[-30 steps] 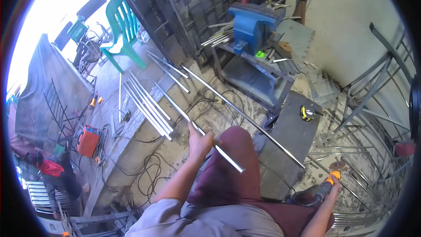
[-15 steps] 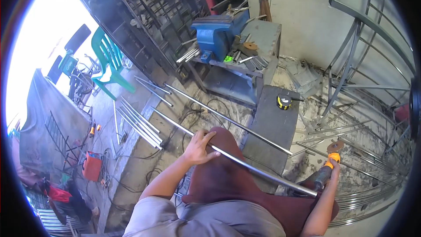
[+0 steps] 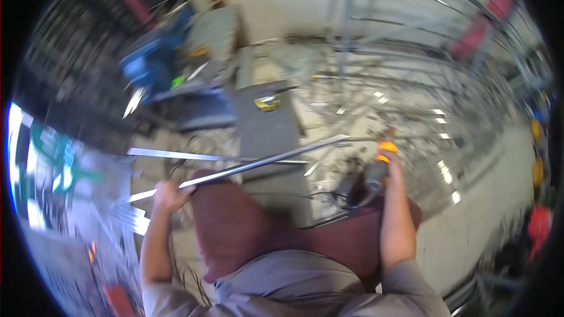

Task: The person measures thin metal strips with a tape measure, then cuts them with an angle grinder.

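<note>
My left hand [image 3: 172, 195] is closed around a long, shiny metal tube [image 3: 258, 164] near its left end. The tube slants up to the right, and its far end stands out over the floor, beyond my knees. My right hand [image 3: 392, 164] grips an angle grinder [image 3: 386, 148] with an orange head and a dark body, held over my right knee. Its disc is too blurred to make out clearly. Motion smears most of the view.
A blue bench vise [image 3: 155, 61] is mounted on a metal stand at the back left. A yellow tape measure [image 3: 268, 104] lies on a dark board [image 3: 276, 135]. Metal tubes and scraps cover the floor to the right, beneath a metal frame [image 3: 346, 23].
The view has turned to the right. The tube's right end has swung forward and up, away from my right thigh. My left hand still holds the tube; my right still holds the grinder.
</note>
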Motion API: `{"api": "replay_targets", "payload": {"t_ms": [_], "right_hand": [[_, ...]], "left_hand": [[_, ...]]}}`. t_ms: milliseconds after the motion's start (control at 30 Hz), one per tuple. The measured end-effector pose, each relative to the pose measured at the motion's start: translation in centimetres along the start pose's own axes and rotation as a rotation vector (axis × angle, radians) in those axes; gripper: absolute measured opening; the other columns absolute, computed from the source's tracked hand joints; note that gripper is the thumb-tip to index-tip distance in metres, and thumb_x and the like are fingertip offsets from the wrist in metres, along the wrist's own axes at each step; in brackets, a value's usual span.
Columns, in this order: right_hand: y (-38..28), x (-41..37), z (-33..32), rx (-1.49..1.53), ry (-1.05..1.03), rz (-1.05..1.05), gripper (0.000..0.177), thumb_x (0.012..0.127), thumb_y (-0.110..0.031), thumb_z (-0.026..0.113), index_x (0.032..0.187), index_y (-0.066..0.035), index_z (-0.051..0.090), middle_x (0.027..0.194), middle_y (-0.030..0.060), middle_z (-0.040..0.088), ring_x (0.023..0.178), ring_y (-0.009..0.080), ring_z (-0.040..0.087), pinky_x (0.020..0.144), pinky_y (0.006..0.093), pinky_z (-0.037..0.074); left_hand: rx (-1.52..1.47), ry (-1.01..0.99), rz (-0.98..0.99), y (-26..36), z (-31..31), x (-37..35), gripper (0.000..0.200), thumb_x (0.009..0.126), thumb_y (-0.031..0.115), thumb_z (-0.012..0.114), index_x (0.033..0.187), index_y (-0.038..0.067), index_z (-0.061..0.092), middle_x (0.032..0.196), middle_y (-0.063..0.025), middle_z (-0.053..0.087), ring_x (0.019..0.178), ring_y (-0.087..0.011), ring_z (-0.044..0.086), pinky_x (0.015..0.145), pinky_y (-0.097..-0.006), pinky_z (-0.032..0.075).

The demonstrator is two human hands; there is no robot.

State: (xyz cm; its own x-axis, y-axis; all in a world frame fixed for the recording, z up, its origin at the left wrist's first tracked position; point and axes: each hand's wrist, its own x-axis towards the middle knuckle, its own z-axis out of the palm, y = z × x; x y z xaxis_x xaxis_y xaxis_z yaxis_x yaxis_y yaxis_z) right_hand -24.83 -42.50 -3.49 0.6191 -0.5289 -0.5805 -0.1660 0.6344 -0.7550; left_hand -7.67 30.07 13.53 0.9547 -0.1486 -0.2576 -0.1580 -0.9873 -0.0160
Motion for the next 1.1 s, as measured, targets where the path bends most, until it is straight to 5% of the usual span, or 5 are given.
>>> {"api": "replay_targets", "payload": {"t_ms": [300,567,667,733,1100], "right_hand": [[-1.8,-2.6,2.9,0.106,-0.010,0.039,0.039,0.095,-0.022,0.086,0.123,-0.004,0.066,0.090,0.0117,0.071,0.067,0.0295,0.074,0.059,0.0457,0.065],[-0.9,-0.4,1.5,0.042,-0.104,-0.090,0.041,0.096,-0.033,0.088,0.126,-0.012,0.071,0.093,0.0036,0.071,0.077,0.0211,0.074,0.071,0.0389,0.065],[-0.5,1.9,0.5,0.063,-0.103,-0.118,0.041,0.098,-0.034,0.088,0.129,-0.011,0.072,0.093,0.0033,0.072,0.075,0.0205,0.073,0.066,0.0379,0.063],[-1.4,0.4,1.3,0.030,-0.079,-0.079,0.040,0.100,-0.034,0.088,0.130,-0.012,0.072,0.097,0.0043,0.072,0.076,0.0198,0.073,0.068,0.0374,0.064],[-1.3,1.7,2.8,-0.056,0.075,-0.030,0.049,0.098,-0.039,0.090,0.130,-0.010,0.067,0.092,0.0073,0.068,0.066,0.0232,0.070,0.060,0.0360,0.064]], "left_hand": [[0.031,0.166,0.157,-2.0,-0.5,1.3,0.052,0.091,0.054,0.086,0.099,0.003,0.078,0.082,-0.0266,0.075,0.085,-0.0542,0.072,0.081,-0.0631,0.054],[0.143,-0.105,0.115,7.4,-4.6,6.6,0.080,0.099,0.079,0.069,0.121,0.003,0.083,0.117,-0.0267,0.082,0.113,-0.0480,0.078,0.098,-0.0591,0.062],[0.088,-0.114,0.189,9.7,-3.6,10.0,0.086,0.091,0.083,0.076,0.106,-0.002,0.078,0.109,-0.0291,0.081,0.107,-0.0501,0.079,0.094,-0.0593,0.062],[0.050,-0.020,0.409,8.9,-0.2,13.4,0.090,0.082,0.076,0.088,0.120,-0.003,0.071,0.118,-0.0296,0.079,0.111,-0.0499,0.078,0.098,-0.0596,0.060],[0.252,-0.229,0.427,6.9,6.4,19.2,0.089,0.074,0.048,0.103,0.135,-0.002,0.062,0.134,-0.0224,0.076,0.135,-0.0402,0.069,0.116,-0.0569,0.051]]}}
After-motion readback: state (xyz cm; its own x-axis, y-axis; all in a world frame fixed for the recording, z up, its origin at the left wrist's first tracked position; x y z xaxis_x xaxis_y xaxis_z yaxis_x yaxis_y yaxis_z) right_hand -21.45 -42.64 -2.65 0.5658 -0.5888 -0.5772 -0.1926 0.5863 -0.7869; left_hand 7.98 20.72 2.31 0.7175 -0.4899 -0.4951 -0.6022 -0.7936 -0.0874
